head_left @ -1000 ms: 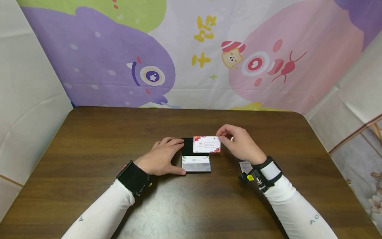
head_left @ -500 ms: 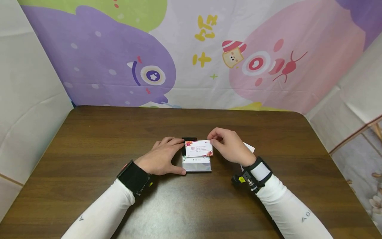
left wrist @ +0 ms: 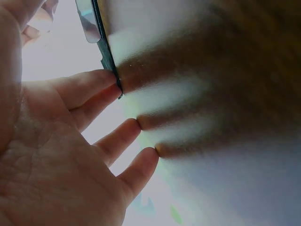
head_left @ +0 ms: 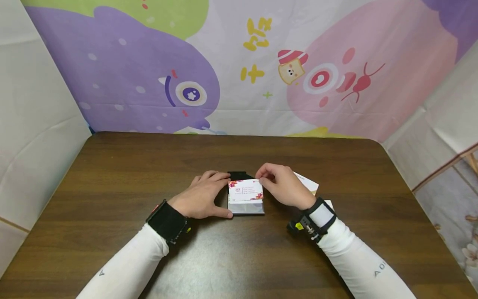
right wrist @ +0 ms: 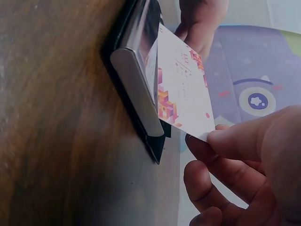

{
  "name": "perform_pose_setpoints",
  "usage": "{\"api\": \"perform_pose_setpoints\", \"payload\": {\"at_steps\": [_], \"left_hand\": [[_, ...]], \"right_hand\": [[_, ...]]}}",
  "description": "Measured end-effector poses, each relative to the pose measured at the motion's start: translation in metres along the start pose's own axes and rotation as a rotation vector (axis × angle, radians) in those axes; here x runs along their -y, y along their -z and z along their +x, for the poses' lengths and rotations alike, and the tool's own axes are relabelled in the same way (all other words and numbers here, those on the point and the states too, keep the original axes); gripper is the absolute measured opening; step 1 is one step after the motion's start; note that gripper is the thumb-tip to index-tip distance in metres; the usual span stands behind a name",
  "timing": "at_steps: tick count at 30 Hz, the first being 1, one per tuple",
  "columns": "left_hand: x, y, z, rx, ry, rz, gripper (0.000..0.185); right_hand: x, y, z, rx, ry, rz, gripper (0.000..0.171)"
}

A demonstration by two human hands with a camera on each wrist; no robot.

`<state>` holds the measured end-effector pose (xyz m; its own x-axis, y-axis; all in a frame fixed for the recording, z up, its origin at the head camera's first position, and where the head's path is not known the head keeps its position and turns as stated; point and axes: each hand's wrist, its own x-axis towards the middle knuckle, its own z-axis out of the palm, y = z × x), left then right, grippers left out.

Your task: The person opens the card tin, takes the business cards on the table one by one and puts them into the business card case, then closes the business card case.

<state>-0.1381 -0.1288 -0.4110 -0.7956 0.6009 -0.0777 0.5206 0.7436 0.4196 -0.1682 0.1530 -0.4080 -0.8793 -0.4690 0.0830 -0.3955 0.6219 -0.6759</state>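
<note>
A white business card [head_left: 245,190] with red floral corners lies tilted over a card case. My right hand [head_left: 285,185] pinches its right upper corner between thumb and index finger; the right wrist view shows this corner [right wrist: 207,135] clearly. Below the card is the case [head_left: 246,208], with a silver, shiny front part and a black flap [head_left: 237,175] at the back. In the right wrist view the card's lower edge sits at the case's opening [right wrist: 151,89]. My left hand [head_left: 201,197] rests on the table with fingers spread, touching the left side of the case.
More white cards [head_left: 308,183] lie on the brown table [head_left: 149,166], partly hidden behind my right wrist. A printed cloth [head_left: 257,104] hangs beyond the table's far edge.
My right hand has moved left and toward me, bringing the card from over the black flap down onto the silver part of the case. My left hand has stayed put.
</note>
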Motion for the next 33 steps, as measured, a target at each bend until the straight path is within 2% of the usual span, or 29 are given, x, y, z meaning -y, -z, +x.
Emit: {"api": "perform_pose_setpoints", "payload": {"at_steps": [7, 15, 33], "left_hand": [[0.000, 0.000, 0.000, 0.000, 0.002, -0.001, 0.097], [0.000, 0.000, 0.000, 0.005, 0.000, -0.001, 0.098], [-0.001, 0.000, 0.001, 0.012, 0.006, 0.000, 0.098]], "right_hand": [[-0.002, -0.004, 0.000, 0.007, 0.004, -0.010, 0.010], [-0.002, -0.004, -0.003, 0.054, 0.017, -0.028, 0.014], [-0.004, -0.006, -0.014, 0.097, 0.017, -0.050, 0.013]]}}
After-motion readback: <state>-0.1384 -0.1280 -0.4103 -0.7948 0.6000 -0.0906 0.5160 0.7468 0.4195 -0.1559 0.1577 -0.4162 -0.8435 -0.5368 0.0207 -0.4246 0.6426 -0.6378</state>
